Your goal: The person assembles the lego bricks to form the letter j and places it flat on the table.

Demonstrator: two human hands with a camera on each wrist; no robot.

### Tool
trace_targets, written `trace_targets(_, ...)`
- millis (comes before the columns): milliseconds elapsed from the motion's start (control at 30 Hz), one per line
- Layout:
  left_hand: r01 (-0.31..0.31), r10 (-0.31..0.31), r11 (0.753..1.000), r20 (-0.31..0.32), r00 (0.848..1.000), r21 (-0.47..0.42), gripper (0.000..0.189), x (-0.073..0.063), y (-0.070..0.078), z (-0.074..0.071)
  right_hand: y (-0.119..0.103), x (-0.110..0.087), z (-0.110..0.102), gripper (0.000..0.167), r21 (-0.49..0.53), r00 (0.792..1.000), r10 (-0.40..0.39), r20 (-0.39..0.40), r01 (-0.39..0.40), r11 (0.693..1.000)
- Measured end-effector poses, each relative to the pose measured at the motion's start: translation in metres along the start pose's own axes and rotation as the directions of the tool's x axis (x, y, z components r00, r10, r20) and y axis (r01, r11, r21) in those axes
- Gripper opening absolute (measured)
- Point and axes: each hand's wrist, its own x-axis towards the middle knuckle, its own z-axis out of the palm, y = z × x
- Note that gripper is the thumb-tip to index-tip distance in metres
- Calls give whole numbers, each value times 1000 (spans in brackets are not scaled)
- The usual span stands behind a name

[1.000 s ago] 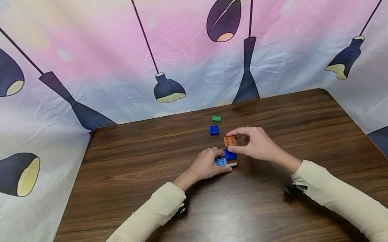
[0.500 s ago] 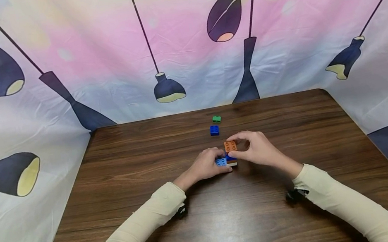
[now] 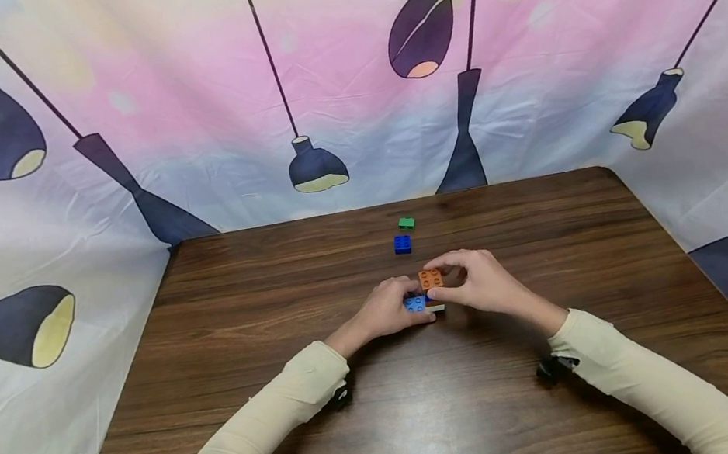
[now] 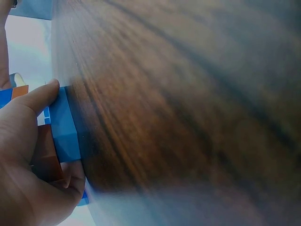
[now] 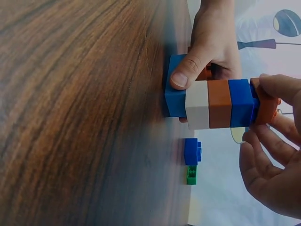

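A toy-brick stack stands on the table, built on a blue base brick (image 5: 176, 101). Over the base, in the right wrist view, come a white brick (image 5: 196, 104), an orange-brown brick (image 5: 219, 103) and a dark blue brick (image 5: 241, 102). My left hand (image 3: 390, 308) grips the stack low down, thumb on the base's near side. A light blue studded brick (image 3: 414, 304) shows between its fingers. An orange brick (image 3: 431, 279) is pinched between the thumb and fingers of my right hand (image 3: 485, 282). It sits slightly tilted on the dark blue brick, a narrow gap showing at one side.
Behind the stack, a separate blue brick (image 3: 403, 244) lies on the wooden table (image 3: 394, 426). Farther back is a small green brick (image 3: 407, 224). A cloth printed with lamps (image 3: 317, 167) hangs past the table's far edge.
My right hand has brought the orange brick nearer and down onto the dark blue brick, then slightly left. The left hand keeps its place on the stack.
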Motion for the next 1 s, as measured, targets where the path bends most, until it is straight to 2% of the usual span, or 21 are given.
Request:
trace_targets(300,-4,5,1000,10,1000,-25,40,-1,2,-2,0,-2,-1,37,-30,1000,13,-1,-13,999)
trace_targets(667,6,-5,1000,14,1000,-9,41,0,1,-1,3,-1,-2,37,-29,1000,7,-1,-7,1000)
trace_targets(1000,11,-11,1000,19,1000,-13,42,0,1,-1,-1,2,-5,38,-91,1000,11,29,-9,996)
